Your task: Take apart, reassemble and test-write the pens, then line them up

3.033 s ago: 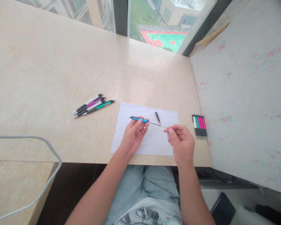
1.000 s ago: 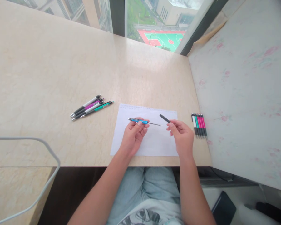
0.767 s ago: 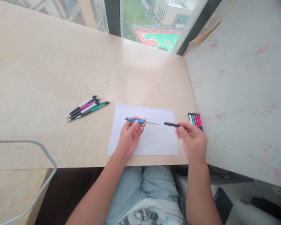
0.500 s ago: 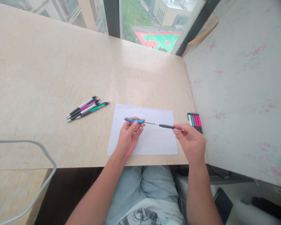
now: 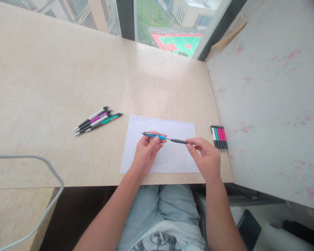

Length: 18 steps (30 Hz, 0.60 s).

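My left hand (image 5: 146, 153) pinches the blue upper barrel of a ballpoint pen (image 5: 159, 137), its clicker end pointing left. A thin ink refill (image 5: 168, 139) sticks out of the barrel's right end. Between thumb and fingertips, my right hand (image 5: 206, 157) holds the pen's black lower barrel (image 5: 178, 141), which sits around the far part of the refill. A short length of refill still shows between the two barrel parts. Both hands are above a white sheet of paper (image 5: 172, 162) with faint writing along its top edge.
Several pens (image 5: 96, 122) with white, purple and green barrels lie fanned out on the table (image 5: 54, 83) at left. A row of several pens (image 5: 219, 137), mostly pink, lies by the floral wall (image 5: 272, 104). A grey cable (image 5: 48, 165) curves across the left corner.
My right hand has moved left, bringing the black lower barrel further over the refill and closer to the blue barrel. My left hand has shifted slightly right.
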Motion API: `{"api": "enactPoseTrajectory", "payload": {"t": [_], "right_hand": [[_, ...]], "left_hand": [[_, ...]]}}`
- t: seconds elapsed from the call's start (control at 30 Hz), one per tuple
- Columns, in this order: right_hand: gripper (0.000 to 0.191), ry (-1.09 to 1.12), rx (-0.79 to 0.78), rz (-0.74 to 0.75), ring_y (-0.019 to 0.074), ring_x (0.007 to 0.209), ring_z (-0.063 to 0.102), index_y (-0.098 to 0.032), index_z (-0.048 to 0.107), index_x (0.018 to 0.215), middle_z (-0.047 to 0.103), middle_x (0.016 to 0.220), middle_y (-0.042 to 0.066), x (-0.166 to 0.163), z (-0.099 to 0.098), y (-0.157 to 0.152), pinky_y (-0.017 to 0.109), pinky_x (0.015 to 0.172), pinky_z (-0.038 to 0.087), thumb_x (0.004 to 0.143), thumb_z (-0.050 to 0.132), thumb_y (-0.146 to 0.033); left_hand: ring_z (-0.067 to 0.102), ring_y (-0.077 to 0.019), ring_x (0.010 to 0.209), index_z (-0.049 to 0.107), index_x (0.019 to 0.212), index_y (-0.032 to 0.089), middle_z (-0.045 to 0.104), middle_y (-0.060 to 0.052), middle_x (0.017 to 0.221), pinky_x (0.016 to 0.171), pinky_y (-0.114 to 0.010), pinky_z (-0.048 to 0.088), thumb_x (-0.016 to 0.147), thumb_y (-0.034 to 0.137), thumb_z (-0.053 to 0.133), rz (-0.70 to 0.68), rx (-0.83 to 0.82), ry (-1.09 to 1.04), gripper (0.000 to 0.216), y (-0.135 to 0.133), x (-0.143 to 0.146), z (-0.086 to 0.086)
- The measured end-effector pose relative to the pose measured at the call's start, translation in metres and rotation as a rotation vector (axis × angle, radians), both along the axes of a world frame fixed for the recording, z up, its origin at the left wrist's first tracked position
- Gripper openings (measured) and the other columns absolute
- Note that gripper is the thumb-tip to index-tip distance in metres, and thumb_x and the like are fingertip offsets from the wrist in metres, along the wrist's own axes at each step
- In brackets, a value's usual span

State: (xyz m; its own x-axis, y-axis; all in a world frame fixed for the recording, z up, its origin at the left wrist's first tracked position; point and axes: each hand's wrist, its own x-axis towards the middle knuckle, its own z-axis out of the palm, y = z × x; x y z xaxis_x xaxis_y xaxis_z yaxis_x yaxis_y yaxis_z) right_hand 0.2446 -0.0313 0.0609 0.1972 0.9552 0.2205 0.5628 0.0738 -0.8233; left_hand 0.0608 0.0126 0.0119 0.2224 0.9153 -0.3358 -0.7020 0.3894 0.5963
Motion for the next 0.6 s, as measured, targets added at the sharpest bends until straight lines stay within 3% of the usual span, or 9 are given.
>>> {"api": "enactPoseTrajectory", "payload": {"t": [0.6], "right_hand": [[0.010, 0.088, -0.056, -0.020, 0.0197, 0.081, 0.069, -0.026, 0.076, 0.089, 0.076, 0.087, 0.002, -0.0065, -0.0030, 0.0024, 0.034, 0.071, 0.055, 0.085, 0.070, -0.033]], "left_hand": [[0.070, -0.0114, 0.079, 0.072, 0.093, 0.017, 0.077, -0.008, 0.097, 0.074, -0.020, 0.054, 0.078, 0.021, 0.078, -0.082, 0.051, -0.023, 0.017, -0.0019, -0.0005, 0.0014]]}}
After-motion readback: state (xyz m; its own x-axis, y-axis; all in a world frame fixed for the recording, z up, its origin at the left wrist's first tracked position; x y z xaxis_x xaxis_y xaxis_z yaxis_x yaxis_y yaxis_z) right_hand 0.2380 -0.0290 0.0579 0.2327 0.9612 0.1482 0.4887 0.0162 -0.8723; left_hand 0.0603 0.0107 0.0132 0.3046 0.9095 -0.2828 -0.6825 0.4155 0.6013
